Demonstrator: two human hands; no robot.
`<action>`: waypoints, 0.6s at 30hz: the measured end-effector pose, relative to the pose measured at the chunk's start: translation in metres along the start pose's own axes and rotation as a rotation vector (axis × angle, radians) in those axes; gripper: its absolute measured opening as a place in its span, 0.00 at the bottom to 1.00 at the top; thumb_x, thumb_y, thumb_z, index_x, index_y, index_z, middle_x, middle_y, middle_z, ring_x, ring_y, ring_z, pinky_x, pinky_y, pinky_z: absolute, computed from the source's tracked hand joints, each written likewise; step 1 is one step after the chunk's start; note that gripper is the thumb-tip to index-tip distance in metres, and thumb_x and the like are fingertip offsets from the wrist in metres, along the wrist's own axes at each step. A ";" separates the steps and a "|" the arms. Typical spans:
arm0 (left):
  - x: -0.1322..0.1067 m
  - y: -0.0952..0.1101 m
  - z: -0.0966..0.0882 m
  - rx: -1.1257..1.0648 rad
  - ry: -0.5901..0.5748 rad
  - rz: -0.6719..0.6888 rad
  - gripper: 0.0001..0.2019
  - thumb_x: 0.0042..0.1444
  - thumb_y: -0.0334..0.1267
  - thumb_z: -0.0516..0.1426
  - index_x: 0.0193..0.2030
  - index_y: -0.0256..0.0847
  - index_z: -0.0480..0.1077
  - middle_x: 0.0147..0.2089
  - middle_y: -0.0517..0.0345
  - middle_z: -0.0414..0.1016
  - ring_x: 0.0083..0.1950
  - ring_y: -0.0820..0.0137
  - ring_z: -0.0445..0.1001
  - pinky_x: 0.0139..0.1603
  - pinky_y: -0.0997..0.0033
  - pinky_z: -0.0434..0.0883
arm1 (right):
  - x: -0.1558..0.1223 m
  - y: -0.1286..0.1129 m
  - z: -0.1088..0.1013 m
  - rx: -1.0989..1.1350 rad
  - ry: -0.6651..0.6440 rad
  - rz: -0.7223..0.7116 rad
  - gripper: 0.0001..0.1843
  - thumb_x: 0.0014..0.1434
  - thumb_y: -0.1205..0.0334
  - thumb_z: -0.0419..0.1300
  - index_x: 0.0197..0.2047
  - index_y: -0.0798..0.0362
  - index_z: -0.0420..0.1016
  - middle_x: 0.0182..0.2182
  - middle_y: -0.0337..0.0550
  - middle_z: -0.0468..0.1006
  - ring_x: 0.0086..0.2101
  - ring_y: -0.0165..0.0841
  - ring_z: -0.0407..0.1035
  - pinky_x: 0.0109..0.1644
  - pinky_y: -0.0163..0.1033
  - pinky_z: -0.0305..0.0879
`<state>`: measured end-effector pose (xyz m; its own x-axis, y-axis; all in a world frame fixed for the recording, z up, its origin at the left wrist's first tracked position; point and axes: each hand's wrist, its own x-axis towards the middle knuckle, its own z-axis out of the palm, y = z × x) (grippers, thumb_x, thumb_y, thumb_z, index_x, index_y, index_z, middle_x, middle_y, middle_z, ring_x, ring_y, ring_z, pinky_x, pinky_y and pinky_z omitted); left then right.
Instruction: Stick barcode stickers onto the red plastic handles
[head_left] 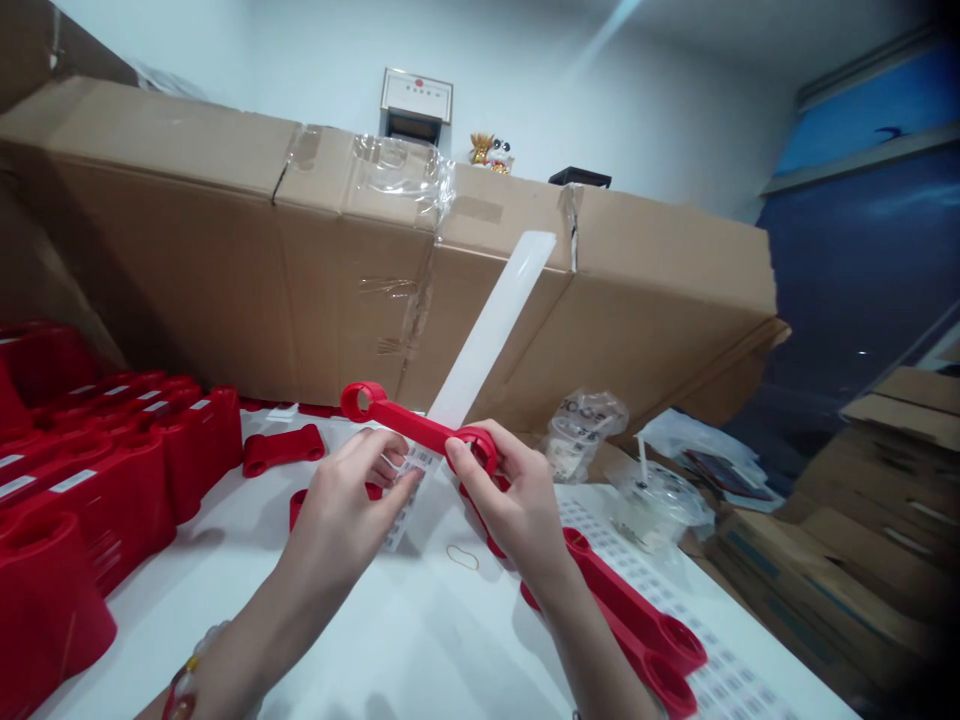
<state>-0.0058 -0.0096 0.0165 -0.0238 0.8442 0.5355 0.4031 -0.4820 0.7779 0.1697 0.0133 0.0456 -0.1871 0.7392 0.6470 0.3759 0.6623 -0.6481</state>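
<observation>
My right hand grips one ring end of a red plastic bar, thumb in front and fingers behind. The bar's other ring end points left, tilted slightly up, above my left hand. A strip of small printed labels is pinched between the thumb and fingers of my left hand. Behind the bar, a long blank white strip rises against the cardboard; its join with the label strip is hidden. More red bars lie under and beside my right forearm. Another red piece is partly covered by my left hand.
Rows of red pieces with white labels stand at the left. A flat red piece lies nearby. A rubber band rests on the white table. Label sheets, bagged cups and cardboard boxes are at the right; cardboard spans the back.
</observation>
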 end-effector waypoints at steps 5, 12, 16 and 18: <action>-0.004 -0.002 0.010 0.064 -0.008 0.057 0.02 0.65 0.36 0.56 0.43 0.44 0.69 0.43 0.57 0.73 0.41 0.64 0.75 0.45 0.61 0.71 | 0.002 0.005 0.002 -0.056 0.013 -0.001 0.17 0.67 0.50 0.60 0.31 0.51 0.71 0.21 0.32 0.65 0.23 0.29 0.58 0.26 0.36 0.55; -0.003 -0.009 0.019 -0.008 -0.060 0.023 0.08 0.60 0.31 0.58 0.45 0.45 0.67 0.45 0.58 0.72 0.41 0.67 0.75 0.43 0.63 0.75 | 0.003 0.013 0.001 -0.083 0.036 -0.002 0.17 0.68 0.50 0.60 0.31 0.51 0.70 0.21 0.31 0.63 0.23 0.28 0.55 0.26 0.36 0.54; 0.000 -0.013 0.024 -0.084 -0.057 -0.008 0.09 0.59 0.31 0.59 0.45 0.45 0.66 0.45 0.59 0.69 0.43 0.68 0.74 0.43 0.66 0.78 | 0.004 0.014 0.000 -0.081 0.029 -0.001 0.17 0.68 0.49 0.59 0.32 0.50 0.70 0.21 0.31 0.63 0.22 0.28 0.56 0.26 0.35 0.55; 0.000 -0.015 0.025 -0.094 -0.042 -0.005 0.10 0.59 0.30 0.58 0.45 0.46 0.66 0.46 0.59 0.68 0.45 0.68 0.74 0.46 0.66 0.78 | 0.004 0.013 0.000 -0.082 0.020 -0.002 0.16 0.67 0.49 0.60 0.32 0.50 0.70 0.21 0.31 0.63 0.22 0.28 0.56 0.25 0.35 0.55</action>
<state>0.0113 0.0036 -0.0035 0.0133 0.8547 0.5189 0.3158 -0.4960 0.8089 0.1742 0.0251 0.0398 -0.1702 0.7345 0.6570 0.4488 0.6513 -0.6119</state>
